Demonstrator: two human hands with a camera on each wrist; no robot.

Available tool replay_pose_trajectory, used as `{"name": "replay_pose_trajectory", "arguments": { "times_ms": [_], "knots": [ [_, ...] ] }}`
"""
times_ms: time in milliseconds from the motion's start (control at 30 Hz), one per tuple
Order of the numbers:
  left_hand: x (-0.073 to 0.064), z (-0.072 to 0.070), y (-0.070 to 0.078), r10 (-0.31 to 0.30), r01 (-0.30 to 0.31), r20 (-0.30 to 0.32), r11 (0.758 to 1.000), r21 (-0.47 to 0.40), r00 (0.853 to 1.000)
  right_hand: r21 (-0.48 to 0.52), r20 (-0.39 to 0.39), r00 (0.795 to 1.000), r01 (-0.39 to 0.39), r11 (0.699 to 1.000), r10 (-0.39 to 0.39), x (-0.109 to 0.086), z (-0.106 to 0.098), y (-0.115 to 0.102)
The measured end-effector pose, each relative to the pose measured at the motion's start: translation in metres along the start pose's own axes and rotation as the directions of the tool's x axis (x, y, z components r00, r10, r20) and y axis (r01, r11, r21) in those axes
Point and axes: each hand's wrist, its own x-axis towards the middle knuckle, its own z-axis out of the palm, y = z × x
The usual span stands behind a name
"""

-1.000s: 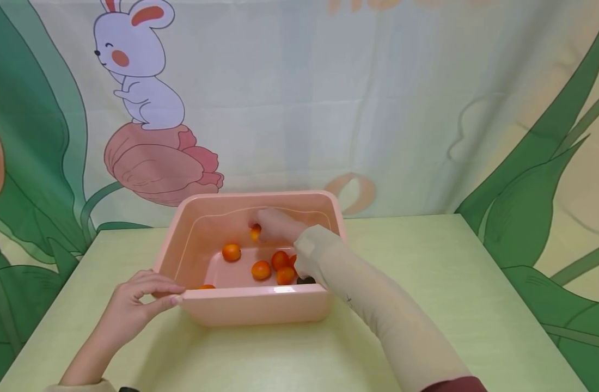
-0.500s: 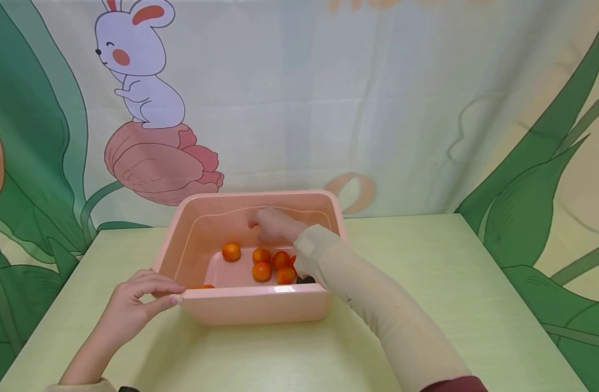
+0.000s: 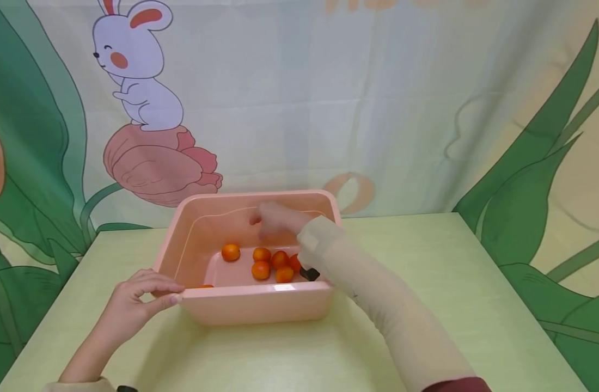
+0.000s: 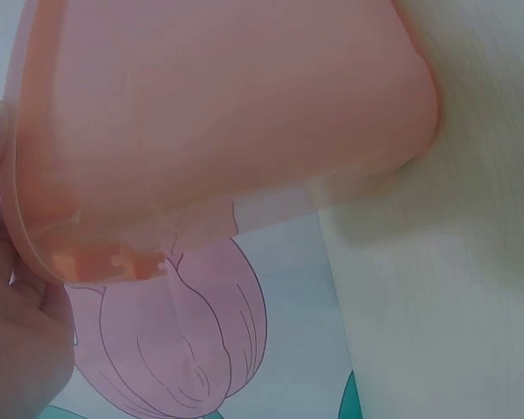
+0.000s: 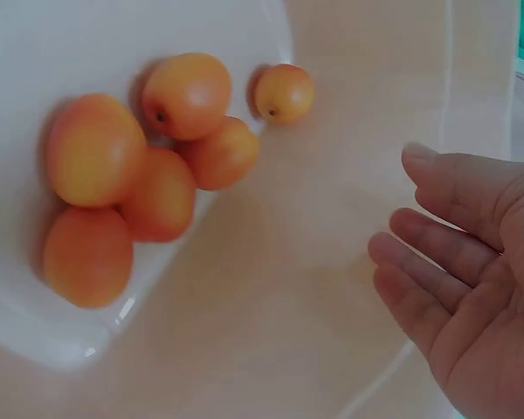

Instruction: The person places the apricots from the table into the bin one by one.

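Note:
A pink plastic tub (image 3: 255, 307) sits on the table with several small round orange-red fruits inside. My left hand (image 3: 130, 305) grips the rim at its near left corner, thumb toward the front and fingers over the edge. My right hand (image 3: 274, 219) hovers inside the tub near the back wall, holding nothing; in the right wrist view the hand (image 5: 463, 271) has loosely bent fingers apart from the fruit. A cluster of fruits (image 3: 280, 259) lies right of centre, partly behind the right sleeve. One fruit (image 3: 231, 252) lies alone farther left, and another (image 3: 207, 286) barely shows behind the front rim.
The pale green table (image 3: 402, 261) extends around the tub. Behind it hangs a printed cloth (image 3: 280, 109) with a rabbit and plants. A small black object (image 3: 309, 274) shows under the right wrist.
My right hand has let go of a fruit, which now lies beside the cluster on the tub floor. The hand has since risen slightly. My left hand stays on the rim.

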Motion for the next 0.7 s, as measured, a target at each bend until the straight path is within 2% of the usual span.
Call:
{"name": "replay_pose_trajectory", "arguments": {
  "times_ms": [67,133,233,267,300,400,500,633,700],
  "knots": [
    [0.002,0.000,-0.001,-0.002,0.002,0.005,1.000,0.010,1.000,-0.028,0.005,0.999,0.054,0.998,-0.054,0.015,-0.006,0.008],
    [0.003,0.000,-0.001,-0.001,0.000,0.014,1.000,0.017,1.000,-0.142,0.022,0.984,0.178,0.974,-0.177,0.033,-0.014,0.016],
    [0.006,-0.001,-0.002,0.004,-0.005,0.035,1.000,0.029,0.999,-0.247,0.058,0.971,0.238,0.939,-0.231,0.049,-0.028,0.019],
    [0.007,-0.001,-0.002,0.003,-0.005,0.044,0.999,0.038,0.999,-0.297,0.064,0.965,0.262,0.918,-0.254,0.053,-0.033,0.019],
    [0.008,-0.001,-0.002,0.002,-0.005,0.052,0.999,0.045,0.999,-0.351,0.061,0.959,0.280,0.894,-0.277,0.055,-0.038,0.018],
    [0.010,-0.005,-0.002,-0.013,0.006,0.091,0.997,0.080,0.996,-0.445,0.005,0.947,0.290,0.847,-0.322,0.053,-0.054,0.016],
    [0.013,-0.010,0.001,-0.035,0.018,0.155,0.994,0.112,0.987,-0.453,-0.074,0.938,0.270,0.850,-0.338,0.045,-0.068,0.018],
    [0.023,-0.022,0.006,-0.071,0.031,0.257,0.987,0.157,0.964,-0.431,-0.166,0.925,0.245,0.869,-0.343,0.036,-0.089,0.026],
    [0.031,-0.031,0.009,-0.107,0.055,0.284,0.981,0.188,0.953,-0.452,-0.206,0.905,0.249,0.857,-0.372,0.033,-0.100,0.030]
  ]
}}
